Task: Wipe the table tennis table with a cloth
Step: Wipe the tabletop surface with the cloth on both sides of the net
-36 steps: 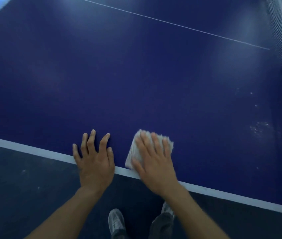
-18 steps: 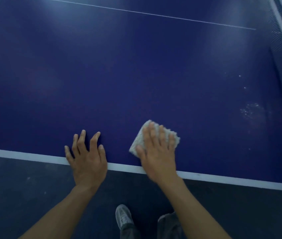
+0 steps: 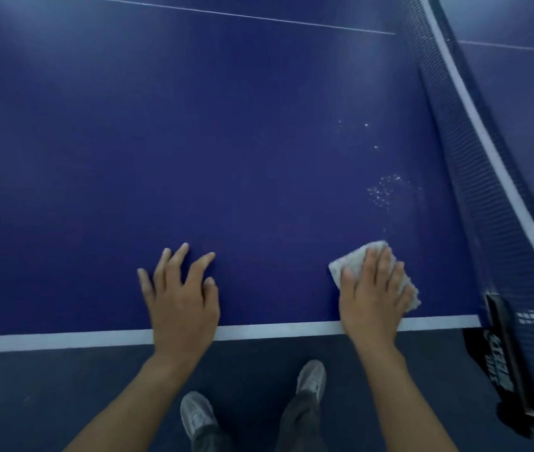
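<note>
The dark blue table tennis table [image 3: 193, 141] fills most of the view, its white side line running along the near edge. A folded white cloth [image 3: 357, 259] lies flat on the table near that edge, close to the net. My right hand [image 3: 373, 295] presses on the cloth with straight fingers and covers most of it. My left hand [image 3: 180, 295] rests flat on the bare table to the left, fingers spread, about a hand's width from the cloth. White specks [image 3: 383, 190] dot the surface just beyond the cloth.
The net [image 3: 461, 158] runs along the right side, with its black post and clamp [image 3: 503, 347] at the table's near right corner. Dark floor lies below the edge, where my two grey shoes [image 3: 197, 415] stand.
My right hand has slid the cloth to the right along the near edge, toward the net. The view has shifted right, bringing the net post into sight. My left hand stays flat on the table.
</note>
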